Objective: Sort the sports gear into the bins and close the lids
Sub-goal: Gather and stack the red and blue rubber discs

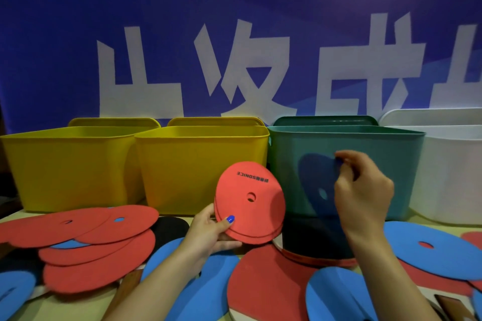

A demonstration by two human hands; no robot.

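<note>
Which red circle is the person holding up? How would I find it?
Look along the row of bins to the second yellow bin. Right in front of it, the left hand holds a small stack of red discs upright. Unlike the red discs lying flat on the table, its front one faces you and has black printed letters near the top.

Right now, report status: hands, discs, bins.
Left hand grips red discs. Right hand pinches blue disc before green bin. Bins open, nothing blocking.
</note>
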